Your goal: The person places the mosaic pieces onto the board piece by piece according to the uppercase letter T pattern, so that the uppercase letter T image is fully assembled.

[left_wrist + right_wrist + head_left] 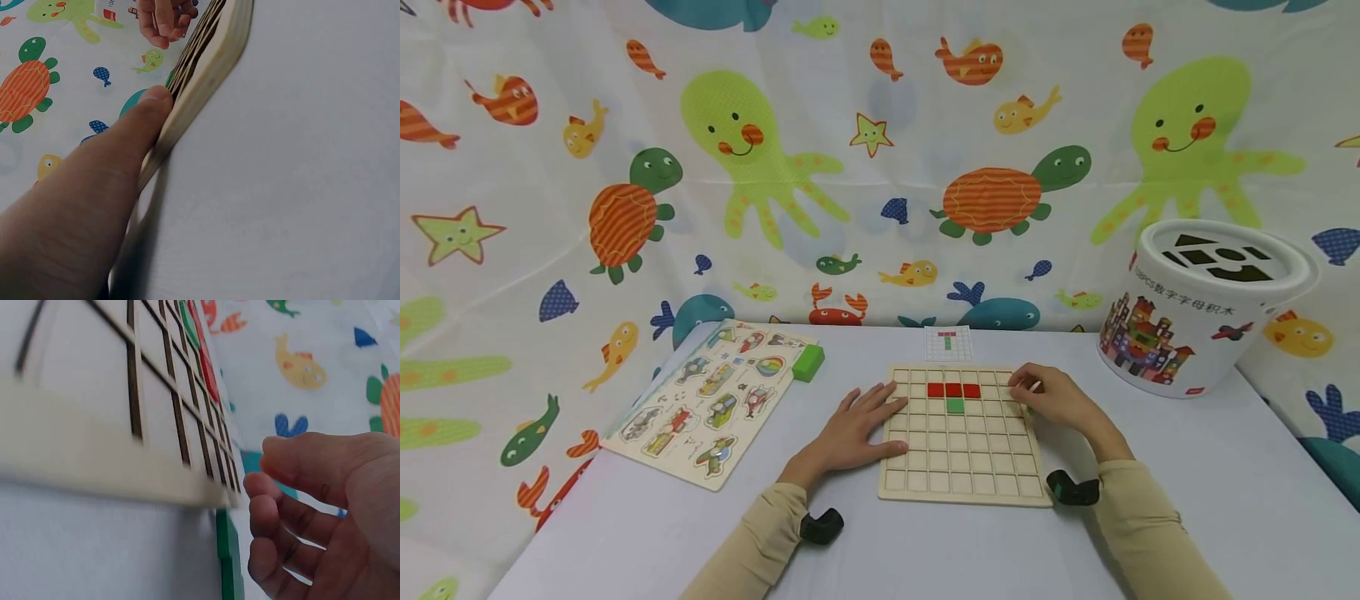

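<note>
A wooden grid board [966, 462] lies flat, with three red tiles [953, 390] in a row and one green tile [955, 406] below the middle one. My left hand [862, 427] rests on its left edge, fingers spread; in the left wrist view the thumb [140, 125] lies along the board's side [206, 81]. My right hand [1056, 402] is over the upper right edge. In the right wrist view its fingers [265, 515] and thumb curve loosely, with nothing between them. Green pieces [230, 553] show beyond the board's edge there, hidden in the head view.
Behind the board lies a small card [948, 344] printed with a red and green grid pattern. A picture puzzle board [700, 396] is at the left, with a green block [808, 363] at its upper right edge. A white lidded bucket [1195, 308] stands back right.
</note>
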Available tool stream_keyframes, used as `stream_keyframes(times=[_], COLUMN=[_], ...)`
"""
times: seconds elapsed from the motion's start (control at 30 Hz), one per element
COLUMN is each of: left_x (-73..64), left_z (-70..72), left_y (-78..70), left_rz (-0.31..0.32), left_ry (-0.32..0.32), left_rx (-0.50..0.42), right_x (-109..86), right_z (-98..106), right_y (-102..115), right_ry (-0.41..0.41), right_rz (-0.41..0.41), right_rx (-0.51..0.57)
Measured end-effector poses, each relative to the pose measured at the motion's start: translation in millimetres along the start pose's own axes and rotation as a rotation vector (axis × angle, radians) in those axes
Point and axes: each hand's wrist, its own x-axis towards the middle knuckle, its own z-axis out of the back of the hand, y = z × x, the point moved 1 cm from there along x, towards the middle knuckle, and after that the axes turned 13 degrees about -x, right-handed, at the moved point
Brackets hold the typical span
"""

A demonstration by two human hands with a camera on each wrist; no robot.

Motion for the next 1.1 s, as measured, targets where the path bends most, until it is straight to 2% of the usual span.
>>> stream_keyframes(times=[0.2,0.37,0.5,0.77,1.1], left_x=[-0.7,-0.8,-0.4,-0.9,-1.6], left_z=[-1.4,-2.0,-0.9,0.0,1.0], left_y=[0.7,1.8,1.9,1.0,-1.3], left_rz=[-0.004,-0.001,0.001,0.01,-0.023], left_ry=[-0.004,-0.003,-0.004,0.004,-0.018], left_rx=[-0.004,0.003,0.003,0.001,-0.022], right_x=[-5.9,-8.1,-7.6,-9.4,-8.9], right_z=[6,10,9,9,7], right_y=[-16,-22,-25,-23,-25], right_ry=[-0.001,0.051,0.085,0.089,0.075], right_rz=[-0.049,-0.08,-0.071,-0.054,-0.06], right_rx=[-0.041,-0.059,-0.072,-0.068,-0.029])
